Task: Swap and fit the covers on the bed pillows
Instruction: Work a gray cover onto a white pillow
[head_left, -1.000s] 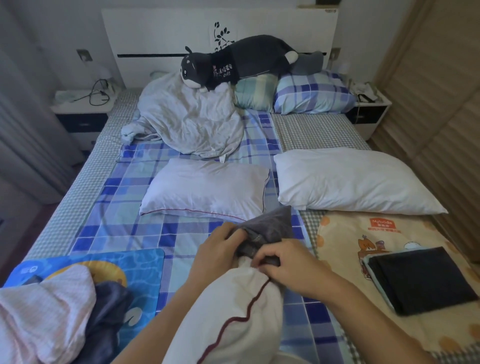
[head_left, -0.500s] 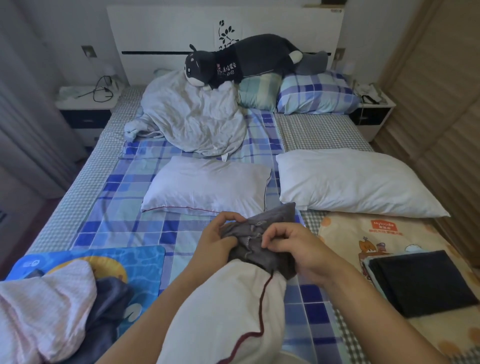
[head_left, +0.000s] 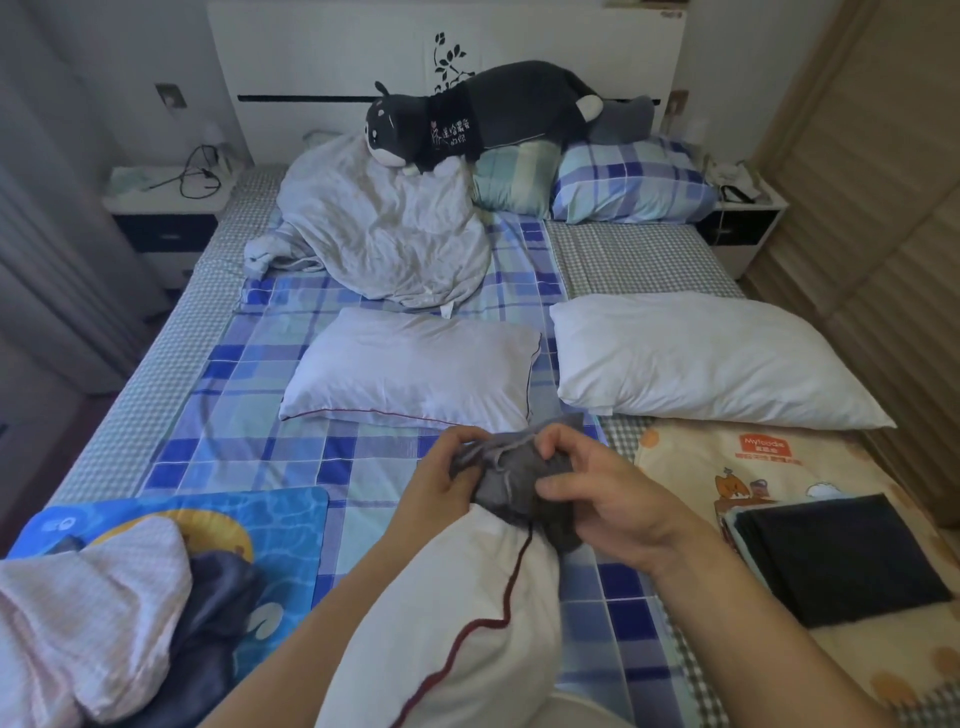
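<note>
A white pillow with dark red piping (head_left: 457, 623) lies lengthwise in front of me. Its far end is capped by a bunched grey cover (head_left: 519, 478). My left hand (head_left: 436, 478) grips the cover's left side and my right hand (head_left: 597, 493) pinches its right side, thumb and fingers curled into the cloth. Two bare white pillows lie across the middle of the bed, one with red piping (head_left: 415, 369) and a larger one (head_left: 701, 358) to its right.
A folded dark cloth (head_left: 836, 561) lies on a cartoon-print blanket (head_left: 701, 457) at the right. Pink and navy clothes (head_left: 93, 613) are heaped at the lower left. A crumpled grey duvet (head_left: 384, 228), a plush dog (head_left: 483, 114) and plaid pillows (head_left: 628, 182) sit by the headboard.
Both hands have bunched the grey cover tighter over the pillow's far end. The pillow's end has risen slightly, and the cover's loose corner now lies flatter behind my fingers.
</note>
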